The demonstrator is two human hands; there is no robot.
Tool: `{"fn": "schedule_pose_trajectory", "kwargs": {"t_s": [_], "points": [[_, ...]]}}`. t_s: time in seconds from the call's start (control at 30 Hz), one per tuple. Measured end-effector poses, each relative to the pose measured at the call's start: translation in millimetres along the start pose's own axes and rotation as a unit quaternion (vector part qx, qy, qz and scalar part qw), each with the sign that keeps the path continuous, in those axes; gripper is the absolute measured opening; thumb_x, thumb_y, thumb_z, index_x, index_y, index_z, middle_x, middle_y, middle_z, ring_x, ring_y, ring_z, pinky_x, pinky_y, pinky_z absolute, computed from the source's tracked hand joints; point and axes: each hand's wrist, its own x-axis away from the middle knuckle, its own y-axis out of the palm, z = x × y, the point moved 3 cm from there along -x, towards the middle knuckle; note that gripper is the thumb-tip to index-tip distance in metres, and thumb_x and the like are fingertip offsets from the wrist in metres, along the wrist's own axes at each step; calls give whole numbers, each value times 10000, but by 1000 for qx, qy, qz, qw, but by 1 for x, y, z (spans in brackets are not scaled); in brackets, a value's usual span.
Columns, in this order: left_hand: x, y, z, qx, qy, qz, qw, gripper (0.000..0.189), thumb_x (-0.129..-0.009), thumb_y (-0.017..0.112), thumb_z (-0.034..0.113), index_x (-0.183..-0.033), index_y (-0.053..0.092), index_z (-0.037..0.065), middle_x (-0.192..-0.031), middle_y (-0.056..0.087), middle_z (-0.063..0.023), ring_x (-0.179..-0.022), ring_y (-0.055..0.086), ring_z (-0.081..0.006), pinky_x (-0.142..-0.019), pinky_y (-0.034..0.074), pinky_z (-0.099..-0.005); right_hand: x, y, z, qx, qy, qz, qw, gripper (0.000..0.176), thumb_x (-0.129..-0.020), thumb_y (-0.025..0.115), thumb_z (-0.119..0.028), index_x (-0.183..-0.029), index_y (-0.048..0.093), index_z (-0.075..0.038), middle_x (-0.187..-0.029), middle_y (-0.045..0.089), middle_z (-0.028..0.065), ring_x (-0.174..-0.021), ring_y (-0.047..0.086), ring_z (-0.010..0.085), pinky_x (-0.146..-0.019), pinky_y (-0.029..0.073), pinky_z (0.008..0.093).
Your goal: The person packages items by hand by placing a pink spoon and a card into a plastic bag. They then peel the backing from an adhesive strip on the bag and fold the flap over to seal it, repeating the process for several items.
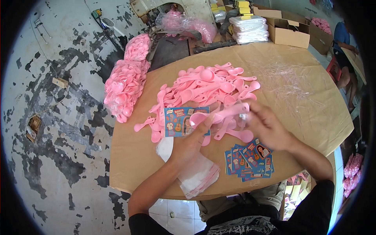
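A pink plastic spoon (223,114) is gripped at both ends by the left hand (190,145) and right hand (268,127), above the cardboard-covered desk (313,113).

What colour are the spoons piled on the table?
The spoons are plain pink, seen best in the head view.

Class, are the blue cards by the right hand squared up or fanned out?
Fanned out: the blue cards overlap loosely, corners pointing different ways.
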Motion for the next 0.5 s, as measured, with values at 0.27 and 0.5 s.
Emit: {"fn": "schedule_pose_trajectory", "kwargs": {"t_s": [0.27,0.5], "points": [[5,5,-13,6,-11,2,1000,491,-947,606,160,-1366,383,34,-1285,552,-108,-1149,565,-179,-908,506,-288,-15,1,-23,154,-16,-8,988,158,-929,618,-136,-1025,528,-50,-826,553,15,-718,533,59,-595,418,240],[-14,-22,9,-20,52,61,997,577,-980,537,263,-1448,283,40,-1452,383,-124,-1344,390,-233,-1129,324,-395,-57,-44,-98,321,-70,-13,944,122,-809,694,-69,-762,596,-13,-613,519,11,-572,445,83,-527,351,264]]}}
